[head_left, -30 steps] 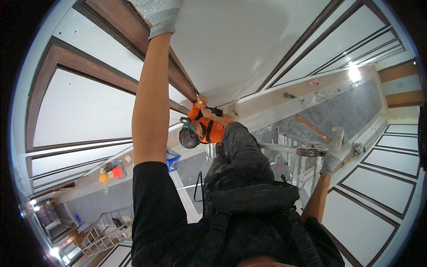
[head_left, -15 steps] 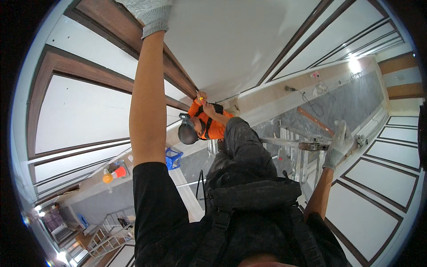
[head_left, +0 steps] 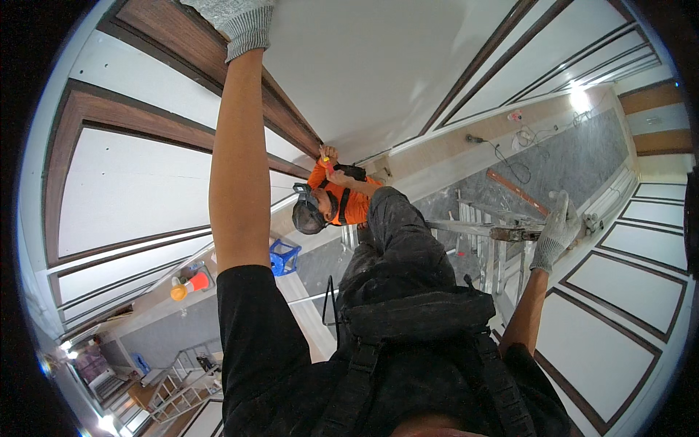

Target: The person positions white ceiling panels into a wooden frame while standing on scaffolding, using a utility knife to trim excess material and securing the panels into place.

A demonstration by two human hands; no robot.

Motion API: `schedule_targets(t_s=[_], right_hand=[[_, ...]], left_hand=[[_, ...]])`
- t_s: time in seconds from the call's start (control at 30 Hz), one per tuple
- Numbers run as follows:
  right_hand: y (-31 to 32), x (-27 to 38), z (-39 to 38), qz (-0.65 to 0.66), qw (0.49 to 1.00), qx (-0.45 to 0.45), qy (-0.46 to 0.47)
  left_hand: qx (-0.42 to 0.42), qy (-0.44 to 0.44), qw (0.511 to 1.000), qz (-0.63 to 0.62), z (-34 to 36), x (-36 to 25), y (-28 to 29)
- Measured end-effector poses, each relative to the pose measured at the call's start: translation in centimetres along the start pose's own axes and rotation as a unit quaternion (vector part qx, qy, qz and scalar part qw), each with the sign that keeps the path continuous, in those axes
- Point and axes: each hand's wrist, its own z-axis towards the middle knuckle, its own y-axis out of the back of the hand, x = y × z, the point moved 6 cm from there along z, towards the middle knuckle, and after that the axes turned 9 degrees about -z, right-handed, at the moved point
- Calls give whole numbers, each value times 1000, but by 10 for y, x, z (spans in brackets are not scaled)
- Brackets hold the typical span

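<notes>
My gloved left hand is raised against a long brown wood trim piece at the top left; its fingers are hard to make out at the picture's edge. My gloved right hand is beside the top of an aluminium stepladder, its fingers extended. A co-worker in an orange top and grey headgear is below, with both hands at the far end of the trim around a small red-and-yellow tool. My dark-trousered legs stand over the ladder.
A blue plastic stool, a traffic cone with a yellow hard hat, an orange bar and cables lie around below. More ladders stand at the lower left. Framed white panels line the right.
My left hand and forearm have shifted slightly left in the picture and my right hand slightly right. The co-worker and surroundings appear a little higher, with little other change.
</notes>
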Motion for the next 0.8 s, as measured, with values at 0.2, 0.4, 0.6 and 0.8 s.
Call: schedule_targets(t_s=[0.2, 0.4, 0.6, 0.8], right_hand=[[-1, 0, -2, 34, 999, 14, -34], [-2, -1, 0, 48, 999, -16, 8], [0, 6, -5, 41, 998, 0, -37], [-1, 8, -6, 61, 997, -11, -39]], left_hand=[[-10, 5, 999, -39, -3, 4, 0], [-15, -3, 1000, -22, -1, 0, 0], [4, 11, 999, -35, 0, 3, 1], [-14, 8, 999, -47, 0, 2, 1]])
